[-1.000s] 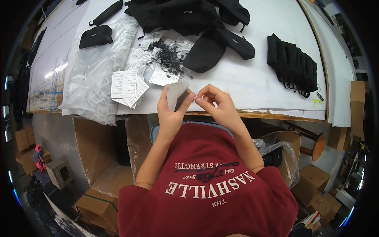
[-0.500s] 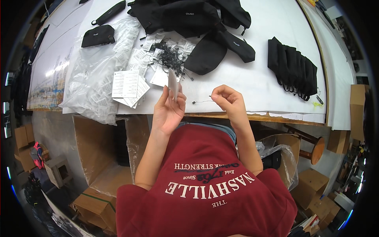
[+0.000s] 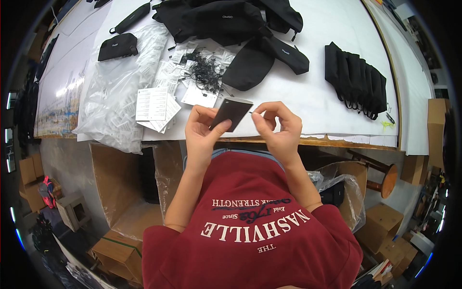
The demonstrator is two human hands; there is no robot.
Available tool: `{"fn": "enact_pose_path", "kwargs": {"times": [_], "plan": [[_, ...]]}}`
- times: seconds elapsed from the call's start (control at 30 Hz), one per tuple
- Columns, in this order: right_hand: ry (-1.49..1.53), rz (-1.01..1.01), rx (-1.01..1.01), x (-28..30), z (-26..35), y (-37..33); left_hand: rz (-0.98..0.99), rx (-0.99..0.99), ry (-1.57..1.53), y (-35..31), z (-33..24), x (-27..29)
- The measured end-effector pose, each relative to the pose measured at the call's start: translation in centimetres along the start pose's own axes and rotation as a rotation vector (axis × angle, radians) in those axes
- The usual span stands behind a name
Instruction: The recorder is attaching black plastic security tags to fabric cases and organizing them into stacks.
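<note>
My left hand (image 3: 198, 139) grips a small black hang tag (image 3: 233, 113) between thumb and fingers, tilted above the table's near edge. Close beside it on the right, my right hand (image 3: 283, 135) is pinched on a thin black tag string (image 3: 251, 112), whose tip points toward the tag's upper corner. Most of the string is hidden by the fingers; whether it touches the tag I cannot tell. Beyond the left hand lies a tangled pile of black tag strings (image 3: 203, 72). White printed cards (image 3: 151, 105) are stacked to its left.
A clear plastic bag (image 3: 108, 108) full of printed slips overhangs the table's front edge. Black pouches (image 3: 211, 21) heap at the back, with another pouch (image 3: 118, 46) at left. A row of black pouches (image 3: 355, 79) stands at right. Cardboard boxes (image 3: 118, 185) sit under the table.
My left hand has turned the tag from edge-on to show its black face, and moved it rightward. The right hand has drawn closer to it, and the string's dangling end no longer shows.
</note>
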State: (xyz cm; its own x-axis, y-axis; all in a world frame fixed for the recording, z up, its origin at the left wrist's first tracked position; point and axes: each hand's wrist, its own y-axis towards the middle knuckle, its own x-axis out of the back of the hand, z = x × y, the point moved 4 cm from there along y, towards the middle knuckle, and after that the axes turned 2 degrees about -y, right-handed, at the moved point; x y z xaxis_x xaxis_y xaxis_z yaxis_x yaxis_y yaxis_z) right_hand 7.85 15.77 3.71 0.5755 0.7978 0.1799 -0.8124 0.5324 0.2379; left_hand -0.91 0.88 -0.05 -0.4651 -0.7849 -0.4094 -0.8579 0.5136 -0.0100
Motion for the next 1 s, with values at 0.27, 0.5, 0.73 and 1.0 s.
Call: {"fn": "enact_pose_path", "kwargs": {"times": [0.27, 0.5, 0.73, 1.0], "plan": [[-0.236, -0.105, 0.282, -1.3, 1.0, 0.7, 0.081, -0.089, 0.374, -1.0, -1.8, -2.5], [-0.297, -0.155, 0.276, -1.2, 0.7, 0.2, 0.073, -0.293, 0.613, -1.2, -1.9, -2.8], [0.448, 0.185, -0.344, -1.0, -3.7, -0.5, 0.163, -0.132, 0.591, -1.4, -0.7, -2.6], [0.508, 0.276, -0.564, 0.4, -5.9, -1.8, 0.318, 0.243, 0.263, -1.0, 1.7, -1.9]]}}
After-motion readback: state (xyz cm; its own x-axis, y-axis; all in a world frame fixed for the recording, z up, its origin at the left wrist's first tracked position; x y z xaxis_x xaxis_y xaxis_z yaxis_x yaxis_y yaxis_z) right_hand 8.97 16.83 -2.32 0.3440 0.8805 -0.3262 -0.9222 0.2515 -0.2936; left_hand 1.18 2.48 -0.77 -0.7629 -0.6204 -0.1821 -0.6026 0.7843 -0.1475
